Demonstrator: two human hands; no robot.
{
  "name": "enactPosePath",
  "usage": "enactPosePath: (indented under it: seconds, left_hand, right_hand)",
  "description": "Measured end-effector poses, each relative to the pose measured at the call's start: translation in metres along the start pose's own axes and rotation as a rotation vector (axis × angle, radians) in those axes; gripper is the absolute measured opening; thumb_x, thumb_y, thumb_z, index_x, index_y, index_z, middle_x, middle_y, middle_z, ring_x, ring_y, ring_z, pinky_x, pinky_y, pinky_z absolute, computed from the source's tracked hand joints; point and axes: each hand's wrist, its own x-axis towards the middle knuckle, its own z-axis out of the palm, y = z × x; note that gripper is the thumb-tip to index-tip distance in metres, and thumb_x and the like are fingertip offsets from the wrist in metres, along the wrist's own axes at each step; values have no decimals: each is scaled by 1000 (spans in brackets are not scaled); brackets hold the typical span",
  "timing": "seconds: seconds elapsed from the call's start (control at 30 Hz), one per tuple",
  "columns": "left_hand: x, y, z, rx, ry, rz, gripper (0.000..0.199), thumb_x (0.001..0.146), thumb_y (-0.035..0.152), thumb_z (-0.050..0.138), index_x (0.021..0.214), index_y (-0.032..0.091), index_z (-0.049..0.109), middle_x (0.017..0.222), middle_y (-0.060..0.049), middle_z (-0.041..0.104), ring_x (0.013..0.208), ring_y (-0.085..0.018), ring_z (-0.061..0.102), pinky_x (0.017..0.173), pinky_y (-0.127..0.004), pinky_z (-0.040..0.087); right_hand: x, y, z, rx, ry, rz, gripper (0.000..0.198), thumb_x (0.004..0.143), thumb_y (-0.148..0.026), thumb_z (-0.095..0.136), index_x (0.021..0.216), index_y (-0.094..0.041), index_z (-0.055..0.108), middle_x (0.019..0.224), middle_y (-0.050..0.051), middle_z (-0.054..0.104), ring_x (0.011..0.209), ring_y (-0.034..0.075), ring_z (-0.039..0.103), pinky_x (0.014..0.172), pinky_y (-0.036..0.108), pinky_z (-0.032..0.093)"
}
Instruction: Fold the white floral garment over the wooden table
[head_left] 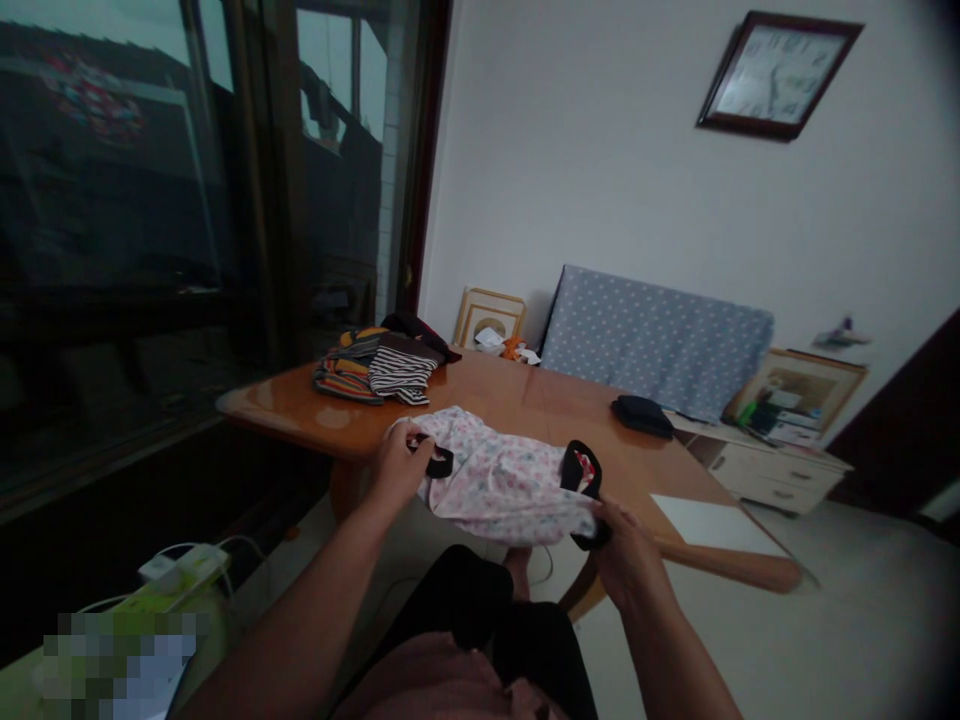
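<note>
A small white floral garment [504, 478] with black trim lies at the near edge of a glossy wooden table [525, 400]. My left hand [397, 462] pinches its left end by a black strap loop. My right hand [626, 555] grips its right end, where a black-edged opening shows. The cloth is stretched between both hands and partly hangs over the table edge.
A pile of striped folded clothes [379, 368] sits at the table's far left. A black pouch [642, 415] and a white sheet [712, 523] lie on the right. Behind are a dotted blue cover [652, 340], picture frames and a low cabinet [765, 465]. Dark windows are on the left.
</note>
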Motion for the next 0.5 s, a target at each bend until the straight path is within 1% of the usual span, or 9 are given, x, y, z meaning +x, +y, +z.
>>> enactPosePath:
  seconds: [0.07,0.1,0.2,0.27,0.3,0.33,0.4,0.43,0.5]
  left_hand:
    - [-5,-4,-4,193,84,58,41,88,44,61,121,20,62,126,-14,62,120,-29,57,102,-40,42]
    - [-8,-4,-6,271,89,74,49,88,48,61,129,21,59,134,-15,58,126,-31,53,106,-42,39]
    - [-15,-3,-7,430,13,68,71,84,61,65,142,23,51,148,-17,50,134,-38,46,108,-47,36]
    - [-15,-4,-5,491,-31,51,75,81,63,67,142,22,52,148,-18,50,133,-40,46,106,-48,37]
    - [-14,-6,-4,509,-48,50,69,81,59,67,138,21,55,145,-18,53,131,-39,48,105,-47,38]
    - [-11,-8,-2,514,-64,52,60,82,53,67,131,20,60,138,-18,58,128,-38,51,104,-45,39]
    - [-4,-12,-1,468,-124,62,33,83,37,64,110,19,68,118,-16,67,118,-34,59,99,-40,42]
    - [-1,-13,-1,401,-149,66,22,82,32,63,99,19,69,110,-15,69,112,-32,62,95,-38,44]
    - [6,-12,-1,198,-178,-3,14,76,32,66,86,22,68,94,-11,71,99,-31,67,83,-35,47]
  right_hand:
    - [0,6,0,3,-13,80,33,67,-25,84,95,-17,68,81,2,73,68,18,68,57,26,56]
    - [-1,9,1,3,-24,118,33,68,-26,83,97,-17,69,83,4,74,68,18,69,58,27,56]
    - [-8,16,8,2,-73,202,35,73,-28,82,104,-16,71,89,6,77,73,21,72,62,30,59]
    - [-17,19,15,3,-109,248,36,76,-31,81,107,-16,70,91,7,78,76,24,74,64,32,59]
    - [-22,20,20,6,-129,283,36,77,-32,81,107,-16,70,91,8,78,78,25,74,65,33,59]
    - [-27,21,24,11,-143,327,36,77,-33,81,107,-16,70,90,8,78,79,25,75,65,33,59]
    - [-36,22,31,10,-194,427,35,77,-34,81,105,-16,70,86,8,78,78,25,75,65,33,58]
    - [-39,22,34,-2,-222,449,33,76,-32,80,102,-15,70,82,8,77,76,25,74,63,32,57]
    - [-42,23,39,-39,-243,473,26,71,-24,78,94,-14,69,75,9,76,73,25,74,62,31,55]
